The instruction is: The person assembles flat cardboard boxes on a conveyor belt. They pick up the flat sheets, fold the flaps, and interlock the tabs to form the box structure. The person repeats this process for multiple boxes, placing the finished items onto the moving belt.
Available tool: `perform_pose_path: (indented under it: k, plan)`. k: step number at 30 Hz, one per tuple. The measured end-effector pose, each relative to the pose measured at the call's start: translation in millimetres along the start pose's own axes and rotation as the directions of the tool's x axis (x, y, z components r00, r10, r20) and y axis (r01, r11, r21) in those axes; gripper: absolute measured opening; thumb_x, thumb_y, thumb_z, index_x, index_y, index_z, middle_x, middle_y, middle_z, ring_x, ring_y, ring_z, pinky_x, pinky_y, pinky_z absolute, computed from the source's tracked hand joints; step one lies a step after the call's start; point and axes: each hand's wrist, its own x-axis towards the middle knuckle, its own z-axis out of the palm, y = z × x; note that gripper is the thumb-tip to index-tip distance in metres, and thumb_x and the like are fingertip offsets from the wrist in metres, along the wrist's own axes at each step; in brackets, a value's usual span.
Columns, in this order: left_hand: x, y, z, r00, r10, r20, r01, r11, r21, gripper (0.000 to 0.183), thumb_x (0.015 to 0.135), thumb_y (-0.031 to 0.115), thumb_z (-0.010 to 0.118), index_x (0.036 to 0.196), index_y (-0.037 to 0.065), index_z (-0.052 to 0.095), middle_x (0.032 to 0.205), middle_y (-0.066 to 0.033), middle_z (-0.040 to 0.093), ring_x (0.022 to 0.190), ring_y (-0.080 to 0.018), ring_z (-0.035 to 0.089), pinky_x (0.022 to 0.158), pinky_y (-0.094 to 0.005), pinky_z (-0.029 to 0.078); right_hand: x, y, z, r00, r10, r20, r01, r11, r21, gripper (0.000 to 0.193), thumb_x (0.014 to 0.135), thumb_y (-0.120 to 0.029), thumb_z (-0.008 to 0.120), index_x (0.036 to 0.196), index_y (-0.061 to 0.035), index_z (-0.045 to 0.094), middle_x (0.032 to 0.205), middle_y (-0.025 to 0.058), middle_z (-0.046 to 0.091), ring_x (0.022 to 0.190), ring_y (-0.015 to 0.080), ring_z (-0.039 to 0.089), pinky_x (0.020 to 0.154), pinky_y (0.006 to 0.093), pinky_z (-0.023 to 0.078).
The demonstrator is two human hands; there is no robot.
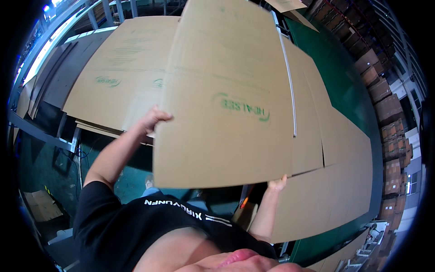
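Observation:
A large flat cardboard sheet (pixel 226 136) with green printing is held up in front of me, tilted. My left hand (pixel 155 119) is closed on its left edge, thumb across the front face. At its lower right corner my right hand (pixel 277 183) grips the bottom edge. The fingers of both hands are partly hidden behind the sheet. To the left lies another printed cardboard sheet (pixel 104 81), partly covered by the one I hold. On the right, a flat cardboard blank (pixel 335 181) with slits rests on a green surface.
A green work surface (pixel 312 50) runs along the far right. Stacked cartons (pixel 392 177) stand beyond it. Metal framing (pixel 41 131) borders the left, beside grey boards (pixel 77 68). A brown cardboard piece (pixel 43 204) lies low on the left. A white strip (pixel 290 86) runs along the held sheet's right side.

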Motion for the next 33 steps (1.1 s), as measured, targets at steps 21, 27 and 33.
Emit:
perform_pose_path:
  k: [21,27,33]
  plan:
    - [-100.7,-38.3,-323.7,0.879,0.007,0.476,-0.474,-0.093,0.876,0.08,0.069,0.046,0.074,0.138,0.02,0.043,0.151,-0.0113,0.027,0.141,-0.036,0.019,0.11,-0.0631,0.014,-264.7,591.5,190.1,0.792,0.181,0.583,0.605,-0.105,-0.789,0.014,0.089,-0.014,0.055,0.095,-0.0027,0.061,0.086,0.0143,0.067,0.074,0.021,0.064,0.067,0.0354,0.052]
    - [-58.1,-79.3,-299.9,0.805,0.179,0.565,-0.497,-0.318,0.808,0.053,0.081,0.038,0.065,0.128,0.015,0.052,0.14,-0.013,0.041,0.132,-0.0377,0.034,0.106,-0.0618,0.025,-195.9,590.7,193.6,0.656,0.303,0.691,0.608,-0.755,-0.246,0.067,0.085,-0.037,0.06,0.14,-0.0067,0.037,0.151,0.0203,0.021,0.141,0.041,0.011,0.113,0.0562,0.008]
    - [-47.3,-87.7,-287.2,0.758,0.252,0.601,-0.498,-0.37,0.784,0.05,0.079,0.036,0.066,0.12,0.009,0.054,0.135,-0.0149,0.046,0.13,-0.0399,0.037,0.107,-0.0614,0.025,-185.5,586.2,198.2,0.642,0.301,0.705,0.626,-0.737,-0.256,0.072,0.082,-0.038,0.063,0.141,-0.0061,0.037,0.152,0.0222,0.019,0.141,0.0416,0.011,0.113,0.0563,0.008]
